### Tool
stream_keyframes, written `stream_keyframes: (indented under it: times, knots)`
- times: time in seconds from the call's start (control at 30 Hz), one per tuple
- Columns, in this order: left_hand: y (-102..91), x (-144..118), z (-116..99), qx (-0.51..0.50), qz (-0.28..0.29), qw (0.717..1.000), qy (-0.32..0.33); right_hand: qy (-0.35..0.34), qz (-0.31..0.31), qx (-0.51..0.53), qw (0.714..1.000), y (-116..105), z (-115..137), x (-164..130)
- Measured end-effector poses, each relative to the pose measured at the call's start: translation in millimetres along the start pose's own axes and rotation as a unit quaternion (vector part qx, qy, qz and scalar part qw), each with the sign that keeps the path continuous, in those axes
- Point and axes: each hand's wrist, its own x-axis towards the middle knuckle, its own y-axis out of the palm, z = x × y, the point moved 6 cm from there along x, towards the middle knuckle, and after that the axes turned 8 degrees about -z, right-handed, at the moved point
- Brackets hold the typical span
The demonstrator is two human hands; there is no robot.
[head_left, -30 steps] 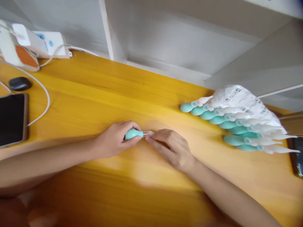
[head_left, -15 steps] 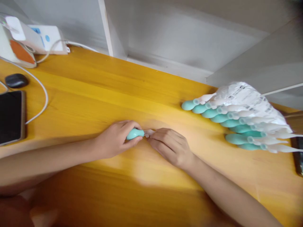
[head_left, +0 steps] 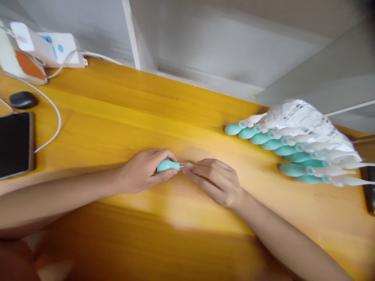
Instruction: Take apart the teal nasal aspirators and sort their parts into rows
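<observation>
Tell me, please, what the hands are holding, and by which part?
The left hand grips a teal bulb; the right hand pinches its clear tip.

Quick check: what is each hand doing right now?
Left hand: closed around the teal bulb.
Right hand: fingers pinched on the pale tip at the bulb's end.

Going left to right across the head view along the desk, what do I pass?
Dark phone → white cable → left hand → teal bulb it grips → right hand at the bulb's clear tip → row of teal bulbs → white plastic packets.
</observation>
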Motion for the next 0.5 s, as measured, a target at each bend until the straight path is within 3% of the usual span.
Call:
stream_keyframes:
  times: [0.1, 0.27, 0.5]
  knots:
    - [1.0, 0, 0, 0.001, 0.007, 1.0, -0.003, -0.042, 0.004, 0.001, 0.999, 0, 3, -1]
    - [-0.8, -2, 0, 0.021, -0.029, 0.999, -0.007, -0.026, -0.014, 0.02, 0.999, 3, -2, -7]
    - [-5.4, -2, -2, 0.02, -0.08, 0.997, -0.011, -0.014, 0.026, -0.052, 0.998, 13, -5, -5]
